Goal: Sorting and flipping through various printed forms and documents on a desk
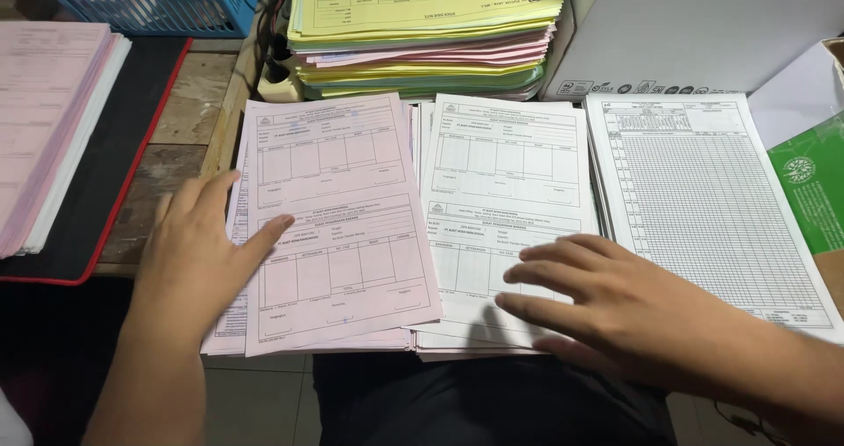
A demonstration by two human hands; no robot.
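Note:
A pile of pink printed forms (338, 200) lies in front of me, with a pile of white forms (505, 173) beside it on the right. My left hand (198, 257) rests flat on the left edge of the pink pile, fingers spread, thumb on the top sheet. My right hand (607, 301) lies palm down on the lower right of the white pile, fingers apart and pointing left. Neither hand grips anything.
A white sheet pile with a fine grid (703, 208) sits at the right, a green-printed box (813, 186) beyond it. Behind are a tall stack of yellow, pink and green forms (422, 32), a white carton (694, 32), a blue basket (149, 2) and another pink stack (48, 120) on a black, red-edged mat (114, 160).

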